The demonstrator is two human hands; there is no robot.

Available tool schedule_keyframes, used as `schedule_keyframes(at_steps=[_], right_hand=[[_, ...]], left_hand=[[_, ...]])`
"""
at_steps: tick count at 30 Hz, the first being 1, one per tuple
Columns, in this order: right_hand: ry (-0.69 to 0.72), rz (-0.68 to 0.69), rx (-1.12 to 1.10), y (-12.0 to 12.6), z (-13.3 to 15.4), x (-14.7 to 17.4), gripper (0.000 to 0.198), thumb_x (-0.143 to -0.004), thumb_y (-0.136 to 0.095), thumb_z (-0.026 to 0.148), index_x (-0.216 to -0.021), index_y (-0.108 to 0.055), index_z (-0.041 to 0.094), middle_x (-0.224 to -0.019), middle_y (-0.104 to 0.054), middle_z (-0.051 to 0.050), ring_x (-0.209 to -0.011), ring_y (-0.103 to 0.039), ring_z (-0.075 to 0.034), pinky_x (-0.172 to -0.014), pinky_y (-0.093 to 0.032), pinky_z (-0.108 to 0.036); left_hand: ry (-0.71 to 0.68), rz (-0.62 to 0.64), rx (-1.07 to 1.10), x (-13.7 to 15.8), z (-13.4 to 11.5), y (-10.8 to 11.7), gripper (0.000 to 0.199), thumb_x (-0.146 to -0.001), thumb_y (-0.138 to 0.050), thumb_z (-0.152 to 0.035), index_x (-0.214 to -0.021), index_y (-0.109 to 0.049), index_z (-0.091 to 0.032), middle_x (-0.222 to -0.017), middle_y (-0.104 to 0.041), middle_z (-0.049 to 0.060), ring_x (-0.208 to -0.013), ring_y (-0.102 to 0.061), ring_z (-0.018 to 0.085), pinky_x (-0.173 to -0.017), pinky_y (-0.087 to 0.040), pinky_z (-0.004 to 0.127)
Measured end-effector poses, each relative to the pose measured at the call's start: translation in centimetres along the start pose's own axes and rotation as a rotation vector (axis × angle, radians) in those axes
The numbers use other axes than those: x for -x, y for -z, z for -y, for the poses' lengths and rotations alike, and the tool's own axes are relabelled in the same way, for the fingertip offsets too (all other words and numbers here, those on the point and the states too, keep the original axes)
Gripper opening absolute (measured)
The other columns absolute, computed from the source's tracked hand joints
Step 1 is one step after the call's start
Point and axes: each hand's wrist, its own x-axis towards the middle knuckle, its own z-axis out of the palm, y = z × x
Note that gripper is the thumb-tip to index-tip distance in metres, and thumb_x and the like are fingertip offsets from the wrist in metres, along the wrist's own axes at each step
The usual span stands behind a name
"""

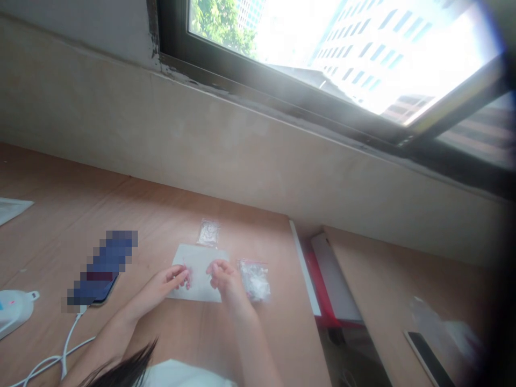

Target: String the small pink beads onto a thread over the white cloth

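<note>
A pale, nearly square sheet (203,293) lies on the wooden table, and both of my hands are over it. My left hand (171,278) is at its left edge, thumb and fingers closed in a pinch. Tiny pinkish bits show by those fingertips, too small to name. Over the sheet's right side my right hand (224,277) has its fingers curled together; whatever they hold, if anything, is too small to make out. Just behind the sheet lies a small clear zip bag (208,233). A larger clear zip bag (257,282) with whitish contents rests right of my right hand.
A phone (102,271) with a white cable (64,349) lies to the left, near a white rounded device (15,310). Past the table's right edge, a gap holds a red-framed item (322,290). Another tabletop beyond carries a dark flat object (429,357). A wall and window stand behind.
</note>
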Motion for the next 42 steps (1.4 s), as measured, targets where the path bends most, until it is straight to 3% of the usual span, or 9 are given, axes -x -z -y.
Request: schedule_keyframes(at_steps=[4, 8, 9, 11, 15, 17, 29, 37, 42], right_hand=[[0.006, -0.128, 0.140, 0.0, -0.6, 0.2, 0.022, -0.068, -0.048, 0.038, -0.073, -0.050, 0.016, -0.075, -0.056, -0.004, -0.048, -0.037, -0.008, -0.049, -0.032, -0.023], [0.089, -0.546, 0.455, -0.3, -1.0, 0.7, 0.024, -0.062, -0.053, 0.029, -0.083, -0.046, 0.018, -0.084, -0.051, -0.005, -0.067, -0.044, -0.015, -0.062, -0.037, -0.027], [0.120, -0.592, 0.523, -0.5, -0.9, 0.9, 0.025, -0.062, -0.053, 0.028, -0.085, -0.045, 0.018, -0.086, -0.050, -0.005, -0.072, -0.045, -0.016, -0.066, -0.036, -0.027], [0.168, -0.508, 0.595, -1.1, -0.5, 1.5, 0.021, -0.066, -0.051, 0.030, -0.084, -0.046, 0.019, -0.086, -0.050, -0.004, -0.075, -0.045, -0.016, -0.068, -0.036, -0.027], [0.145, -0.072, 0.546, -2.6, 0.3, 2.3, 0.020, -0.073, -0.045, 0.038, -0.074, -0.050, 0.018, -0.075, -0.052, -0.001, -0.067, -0.046, -0.012, -0.061, -0.036, -0.023], [0.115, -0.007, 0.520, -3.0, 0.6, 2.5, 0.023, -0.073, -0.045, 0.040, -0.071, -0.051, 0.018, -0.070, -0.052, 0.000, -0.064, -0.045, -0.012, -0.057, -0.034, -0.022], [0.027, 0.088, 0.498, -1.8, 1.7, 3.0, 0.017, -0.072, -0.042, 0.031, -0.066, -0.050, 0.017, -0.063, -0.047, 0.003, -0.057, -0.041, -0.009, -0.050, -0.030, -0.019], [0.107, -0.113, 0.532, -1.5, 0.7, 2.7, 0.011, -0.068, -0.041, 0.024, -0.060, -0.043, 0.017, -0.057, -0.037, 0.004, -0.053, -0.033, -0.008, -0.047, -0.026, -0.019], [0.111, 0.031, 0.475, -2.4, 1.8, 3.4, 0.013, -0.069, -0.040, 0.025, -0.063, -0.048, 0.016, -0.059, -0.042, 0.003, -0.054, -0.036, -0.008, -0.049, -0.028, -0.019]], left_hand=[[-0.008, -0.004, -0.020, 0.3, -0.2, 0.0, 0.031, -0.075, -0.041, -0.043, -0.067, -0.056, -0.017, -0.067, -0.056, 0.000, -0.069, -0.051, 0.016, -0.067, -0.038, 0.024], [0.016, -0.026, -0.035, 0.3, -0.1, 0.0, 0.030, -0.075, -0.043, -0.042, -0.070, -0.056, -0.015, -0.067, -0.055, 0.000, -0.067, -0.049, 0.015, -0.064, -0.037, 0.023], [0.016, -0.028, -0.043, 0.4, -0.1, 0.0, 0.030, -0.075, -0.043, -0.041, -0.070, -0.056, -0.015, -0.067, -0.055, 0.000, -0.067, -0.049, 0.015, -0.064, -0.036, 0.023], [0.001, -0.038, -0.069, 0.4, -0.4, -0.3, 0.029, -0.075, -0.043, -0.040, -0.067, -0.055, -0.015, -0.066, -0.053, -0.001, -0.065, -0.048, 0.014, -0.062, -0.036, 0.023], [-0.008, -0.034, -0.139, 0.8, -1.8, -0.8, 0.029, -0.074, -0.043, -0.040, -0.061, -0.052, -0.015, -0.062, -0.050, -0.002, -0.063, -0.046, 0.014, -0.059, -0.035, 0.022], [0.005, -0.014, -0.161, 1.1, -2.5, -1.0, 0.028, -0.073, -0.043, -0.040, -0.061, -0.051, -0.016, -0.062, -0.050, -0.002, -0.063, -0.046, 0.014, -0.058, -0.035, 0.022], [-0.029, 0.026, -0.193, 2.0, -3.2, -1.2, 0.032, -0.075, -0.040, -0.044, -0.062, -0.052, -0.017, -0.062, -0.049, -0.003, -0.062, -0.045, 0.014, -0.058, -0.035, 0.021], [-0.051, -0.128, -0.198, 1.3, -2.2, -0.4, 0.021, -0.074, -0.041, -0.032, -0.063, -0.049, -0.016, -0.060, -0.048, -0.002, -0.061, -0.046, 0.013, -0.055, -0.037, 0.021], [-0.157, -0.117, -0.205, 1.2, -2.0, -1.2, 0.025, -0.072, -0.045, -0.028, -0.096, -0.049, -0.020, -0.092, -0.054, 0.003, -0.084, -0.050, 0.018, -0.075, -0.041, 0.028]])
